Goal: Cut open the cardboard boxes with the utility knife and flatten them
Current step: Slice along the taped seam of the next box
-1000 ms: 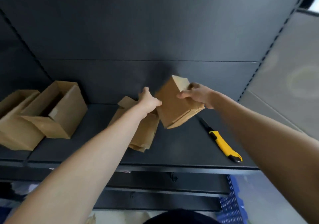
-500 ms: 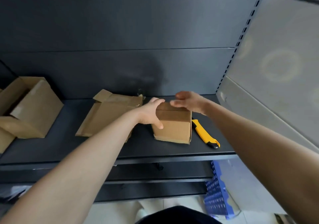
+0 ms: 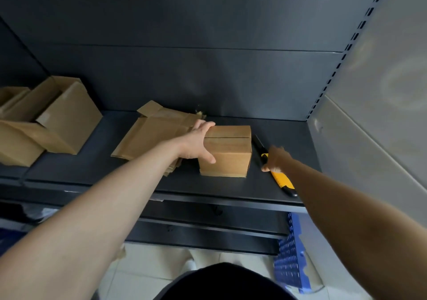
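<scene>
Flattened cardboard (image 3: 152,138) lies beside the left hand (image 3: 196,142), whose thumb and fingers clasp the unflattened box (image 3: 228,154); the right hand (image 3: 276,158) covers the utility knife (image 3: 280,179), closure unclear; other boxes (image 3: 69,119) wait beyond the left hand.

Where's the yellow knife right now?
Head view: the utility knife lies on the dark shelf, just right of the closed box, partly under the right hand.

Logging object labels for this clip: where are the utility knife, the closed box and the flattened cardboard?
utility knife (image 3: 280,179): head view, on its yellow handle.
closed box (image 3: 225,162): head view, on its front face.
flattened cardboard (image 3: 150,135): head view, on the top sheet of the pile.
</scene>
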